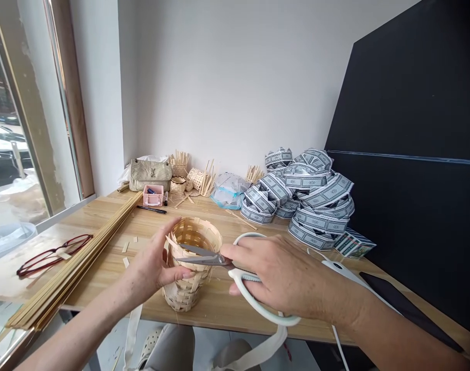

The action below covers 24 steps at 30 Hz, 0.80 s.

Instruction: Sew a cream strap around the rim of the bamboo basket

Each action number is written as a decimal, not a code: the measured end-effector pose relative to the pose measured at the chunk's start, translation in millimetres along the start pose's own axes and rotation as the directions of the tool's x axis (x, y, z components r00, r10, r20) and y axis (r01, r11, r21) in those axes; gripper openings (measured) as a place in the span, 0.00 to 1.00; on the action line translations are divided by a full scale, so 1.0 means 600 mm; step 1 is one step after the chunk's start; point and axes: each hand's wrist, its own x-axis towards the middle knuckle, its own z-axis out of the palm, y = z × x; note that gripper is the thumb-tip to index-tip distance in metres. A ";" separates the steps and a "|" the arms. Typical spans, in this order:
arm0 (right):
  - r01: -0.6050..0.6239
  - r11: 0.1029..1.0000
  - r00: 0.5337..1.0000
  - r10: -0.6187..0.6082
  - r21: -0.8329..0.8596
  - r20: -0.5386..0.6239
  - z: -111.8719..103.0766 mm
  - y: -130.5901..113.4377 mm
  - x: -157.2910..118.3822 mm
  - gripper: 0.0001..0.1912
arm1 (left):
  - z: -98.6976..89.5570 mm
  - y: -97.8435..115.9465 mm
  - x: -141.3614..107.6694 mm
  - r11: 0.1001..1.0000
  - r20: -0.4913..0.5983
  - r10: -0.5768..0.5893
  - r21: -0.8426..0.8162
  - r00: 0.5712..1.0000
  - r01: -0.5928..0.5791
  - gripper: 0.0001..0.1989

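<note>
A woven basket [186,291] of pale flat strips stands at the table's near edge, its round mouth facing up and slightly toward me. My left hand [163,257] grips its left side, thumb across the front and fingers at the rim. In my right hand [275,270] are scissors [254,296] with pale handles. Their blades are parted and lie across the basket's front just under the rim. Whether a strip sits between the blades I cannot tell. A white ribbon-like band [263,353] hangs below the table edge under my right hand.
Long thin strips [91,252] lie bundled at left, beside red-framed glasses [53,255]. Behind are a handbag [150,175], a pink box [153,196], small baskets [178,184] and a plastic bag [230,189]. Patterned rolls [319,221] are piled at right, near a dark tablet-like slab [408,309].
</note>
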 end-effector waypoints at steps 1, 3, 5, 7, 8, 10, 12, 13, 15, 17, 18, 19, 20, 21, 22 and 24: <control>0.006 1.000 1.000 -0.006 0.005 0.004 -0.001 -0.001 0.000 0.10 | 0.000 0.001 0.000 1.000 0.005 -0.013 -0.006 1.000 0.013 0.46; 0.003 1.000 1.000 -0.004 0.015 0.007 -0.002 -0.003 0.001 0.10 | 0.002 0.003 -0.001 0.999 0.014 -0.038 -0.026 0.999 0.039 0.46; -0.018 1.000 1.000 0.018 0.022 0.014 -0.001 -0.006 0.001 0.10 | 0.002 0.006 -0.003 0.997 0.027 -0.061 -0.053 0.998 0.062 0.46; -0.039 0.999 0.999 0.038 0.035 0.026 -0.001 -0.009 0.000 0.10 | 0.002 0.009 -0.004 0.995 0.035 -0.072 -0.068 0.997 0.074 0.47; -0.046 0.998 0.999 0.045 0.038 0.027 -0.001 -0.012 -0.001 0.10 | 0.002 0.010 -0.005 0.995 0.035 -0.076 -0.064 0.996 0.078 0.47; -0.059 0.998 0.998 0.058 0.014 0.016 -0.001 -0.016 -0.004 0.10 | 0.002 0.011 -0.005 0.995 0.035 -0.088 -0.049 0.996 0.089 0.47; -0.074 0.997 0.997 0.075 -0.028 0.005 0.000 -0.020 -0.008 0.10 | 0.002 0.012 -0.004 0.993 0.042 -0.103 -0.053 0.994 0.105 0.47; -0.083 0.995 0.997 0.083 -0.049 0.005 0.000 -0.022 -0.010 0.10 | 0.003 0.013 -0.004 0.992 0.047 -0.109 -0.064 0.993 0.112 0.47; -0.091 0.993 0.996 0.092 -0.069 0.008 0.002 -0.023 -0.014 0.10 | 0.003 0.016 -0.003 0.989 0.053 -0.115 -0.086 0.992 0.120 0.47; -0.092 0.993 0.996 0.093 -0.069 0.011 0.005 -0.022 -0.017 0.10 | 0.004 0.019 -0.002 0.988 0.057 -0.125 -0.087 0.991 0.129 0.46; -0.094 0.993 0.995 0.095 -0.066 0.009 0.006 -0.022 -0.018 0.10 | 0.004 0.020 -0.002 0.987 0.060 -0.130 -0.086 0.990 0.135 0.46; -0.095 0.994 0.995 0.096 -0.057 0.008 0.007 -0.022 -0.019 0.09 | 0.005 0.020 -0.001 0.986 0.064 -0.134 -0.087 0.989 0.139 0.47; -0.095 0.994 0.995 0.096 -0.045 0.010 0.007 -0.022 -0.019 0.09 | 0.005 0.020 -0.001 0.986 0.070 -0.137 -0.088 0.988 0.143 0.48; -0.094 0.995 0.996 0.094 -0.029 0.011 0.008 -0.023 -0.019 0.09 | 0.005 0.019 -0.001 0.985 0.076 -0.140 -0.089 0.987 0.146 0.48; -0.090 0.996 0.996 0.091 -0.016 0.010 0.008 -0.023 -0.019 0.08 | 0.005 0.017 -0.001 0.985 0.079 -0.141 -0.088 0.987 0.147 0.49; -0.085 0.996 0.996 0.085 -0.013 0.001 0.009 -0.024 -0.017 0.08 | 0.005 0.014 -0.001 0.985 0.082 -0.139 -0.092 0.987 0.146 0.49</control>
